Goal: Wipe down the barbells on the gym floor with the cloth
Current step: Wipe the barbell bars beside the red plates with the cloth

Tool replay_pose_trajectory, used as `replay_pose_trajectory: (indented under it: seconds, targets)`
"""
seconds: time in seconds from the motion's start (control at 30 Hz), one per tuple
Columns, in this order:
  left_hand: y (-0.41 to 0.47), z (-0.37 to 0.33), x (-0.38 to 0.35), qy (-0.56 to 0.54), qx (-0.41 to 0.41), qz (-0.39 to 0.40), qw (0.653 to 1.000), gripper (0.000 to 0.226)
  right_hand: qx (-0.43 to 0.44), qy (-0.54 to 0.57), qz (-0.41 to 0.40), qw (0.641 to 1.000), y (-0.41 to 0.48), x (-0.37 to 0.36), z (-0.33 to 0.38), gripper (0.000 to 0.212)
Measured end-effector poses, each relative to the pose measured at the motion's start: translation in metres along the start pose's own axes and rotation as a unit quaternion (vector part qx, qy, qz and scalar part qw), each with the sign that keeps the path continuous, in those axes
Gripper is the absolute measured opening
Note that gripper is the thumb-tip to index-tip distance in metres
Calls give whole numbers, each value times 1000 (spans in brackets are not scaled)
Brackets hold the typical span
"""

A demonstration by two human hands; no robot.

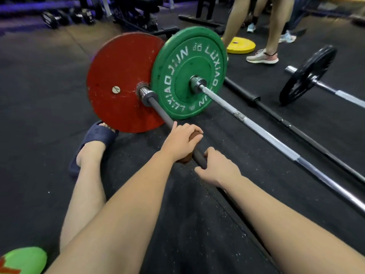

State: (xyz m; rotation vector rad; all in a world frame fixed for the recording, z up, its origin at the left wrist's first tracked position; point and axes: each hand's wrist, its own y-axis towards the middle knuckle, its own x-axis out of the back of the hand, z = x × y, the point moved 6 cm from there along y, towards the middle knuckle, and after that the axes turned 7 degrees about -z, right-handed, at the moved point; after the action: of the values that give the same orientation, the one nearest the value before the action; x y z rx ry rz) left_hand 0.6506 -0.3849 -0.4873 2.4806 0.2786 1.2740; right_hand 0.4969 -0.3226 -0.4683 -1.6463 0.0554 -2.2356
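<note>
Our left hand (pixel 180 140) curls its fingers (pixel 193 129) round the brown cloth (pixel 184 159), wrapped on the dark barbell (pixel 160 113) lying on the floor (pixel 39 95) by our foot. Our right hand (pixel 217 167) grips the barbell just behind.

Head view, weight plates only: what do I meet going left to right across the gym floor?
red plate → green plate → yellow plate → black plate

Dim gym light, purple glow at upper left; wide-angle bending at edges, background blurred, glare on the chrome bar (pixel 276 143).
</note>
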Motion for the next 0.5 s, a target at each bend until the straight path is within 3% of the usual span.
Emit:
replay_pose_trajectory:
  seconds: [0.1,0.27,0.5]
  targets:
    - [26,29,13,16,0,-27,1000,16,-21,22,21,999,13,-20,-6,34]
    - [50,61,26,5,40,-79,996,16,24,-79,-57,995,14,-19,-1,29]
    - [35,29,20,49,77,-38,995,18,16,-74,-68,995,6,-14,3,30]
